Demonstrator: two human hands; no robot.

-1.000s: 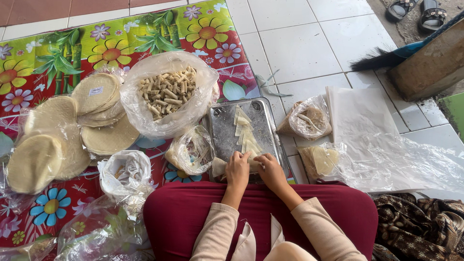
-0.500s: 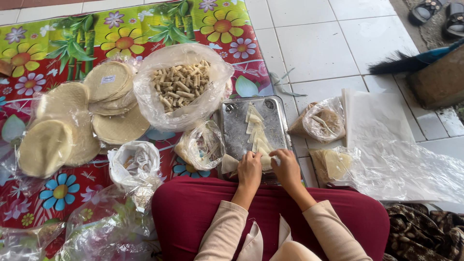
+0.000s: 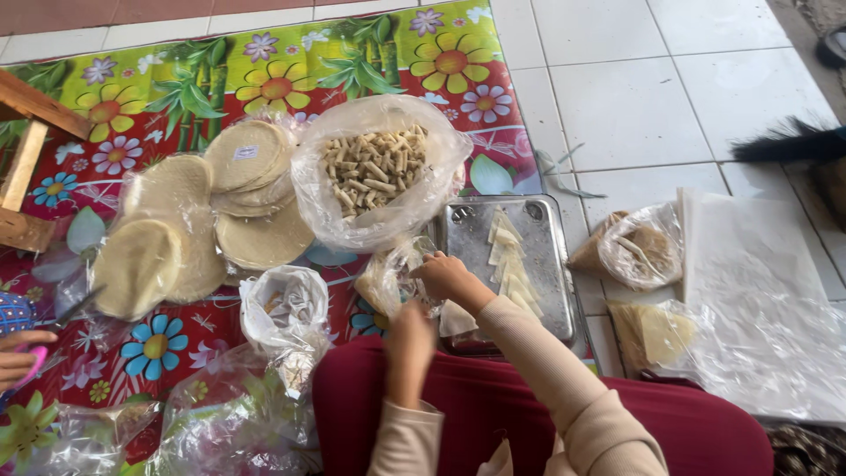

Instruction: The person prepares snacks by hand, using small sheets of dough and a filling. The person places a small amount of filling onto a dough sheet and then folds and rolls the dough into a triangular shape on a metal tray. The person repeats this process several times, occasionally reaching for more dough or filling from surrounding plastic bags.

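I sit on the floor with a dark red skirt (image 3: 493,397) over my lap. My right hand (image 3: 449,278) reaches left to the mouth of a small clear plastic bag (image 3: 385,284) beside a metal tray (image 3: 551,291); its fingertips are curled and partly hidden by the plastic. Blurred, my left hand (image 3: 410,339) hovers over my lap just below the bag, and I cannot tell whether it holds anything. Pale cut wrapper strips (image 3: 509,264) lie in a row on the tray. A pale wrapper piece (image 3: 456,319) lies under my right wrist.
A big open bag of small rolled snacks (image 3: 374,167) stands behind the tray on a flowered mat (image 3: 176,97). Stacks of round wrappers (image 3: 251,159) lie to the left. Other bags (image 3: 639,247), a plastic sheet (image 3: 758,300) and a broom (image 3: 784,145) are to the right. Another person's hand (image 3: 18,357) is at far left.
Both hands were together at the tray's near edge. My right hand has moved left to the small bag, and my left hand has dropped back over my lap. The camera has shifted closer.
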